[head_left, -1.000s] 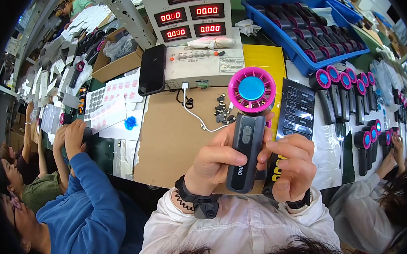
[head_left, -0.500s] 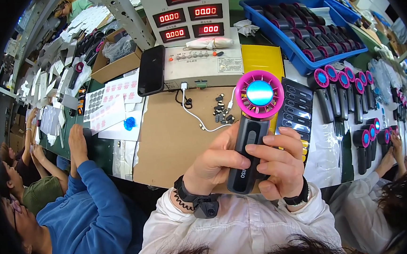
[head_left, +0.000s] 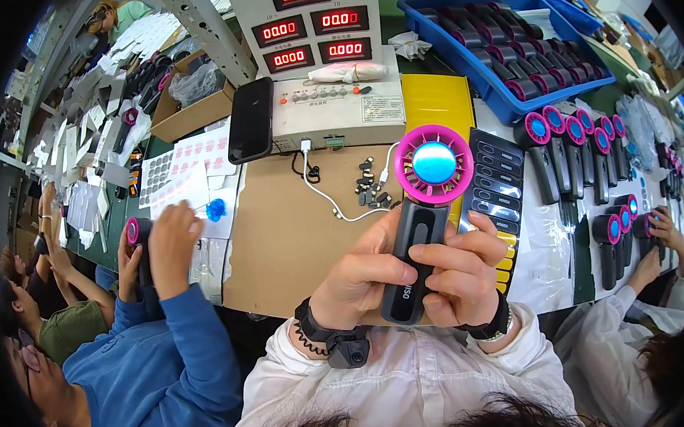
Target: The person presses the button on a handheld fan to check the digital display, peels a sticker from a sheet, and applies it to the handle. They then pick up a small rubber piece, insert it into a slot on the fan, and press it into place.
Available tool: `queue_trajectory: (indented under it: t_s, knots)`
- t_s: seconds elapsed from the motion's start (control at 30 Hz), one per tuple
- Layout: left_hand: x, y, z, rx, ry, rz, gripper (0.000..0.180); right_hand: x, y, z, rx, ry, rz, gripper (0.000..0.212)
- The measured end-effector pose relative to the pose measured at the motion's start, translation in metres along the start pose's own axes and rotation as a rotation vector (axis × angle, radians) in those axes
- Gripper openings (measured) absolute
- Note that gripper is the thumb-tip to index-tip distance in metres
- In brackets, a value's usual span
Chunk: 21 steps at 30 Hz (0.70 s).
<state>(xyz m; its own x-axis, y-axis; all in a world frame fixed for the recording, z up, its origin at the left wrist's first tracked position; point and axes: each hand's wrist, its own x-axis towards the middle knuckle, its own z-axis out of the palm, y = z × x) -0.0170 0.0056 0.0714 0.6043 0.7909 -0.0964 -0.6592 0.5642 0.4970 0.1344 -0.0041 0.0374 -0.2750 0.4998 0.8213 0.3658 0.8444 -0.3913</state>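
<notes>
Looking light, stiff and perhaps slippery, the fan [head_left: 433, 162] is being held over the board [head_left: 280, 241] by its handle [head_left: 420, 236], likely the safest grip, with left hand [head_left: 365, 279] and right hand [head_left: 469, 276] fingers curled on it, its fragile-seeming ring [head_left: 400, 164] being left untouched.

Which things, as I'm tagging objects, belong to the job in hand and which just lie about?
Job in hand:
dark-grey, pink-ringed handheld fan, held by left hand, touched by right hand

Apparently lying about:
black rectangular phone
open brown cardboard box
</notes>
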Motion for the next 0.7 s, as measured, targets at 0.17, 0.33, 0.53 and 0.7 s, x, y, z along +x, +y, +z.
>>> queue_trajectory:
  t_s: [0.17, 0.33, 0.53, 0.7]
  knots:
    - [0.002, -0.002, 0.004, 0.121, 0.1, 0.03, 0.069, -0.002, 0.0, 0.002, 0.01, 0.035, 0.02, 0.013]
    - [0.002, -0.004, 0.002, 0.119, 0.086, 0.036, 0.065, -0.003, 0.0, 0.003, 0.011, 0.039, 0.035, 0.011]
    - [0.001, -0.005, -0.015, -0.003, -0.058, -0.02, 0.062, -0.005, 0.002, 0.005, 0.04, 0.079, 0.034, 0.011]
    - [0.002, -0.007, -0.014, 0.046, -0.038, -0.007, 0.063, -0.006, 0.004, 0.005, 0.039, 0.077, 0.027, 0.011]
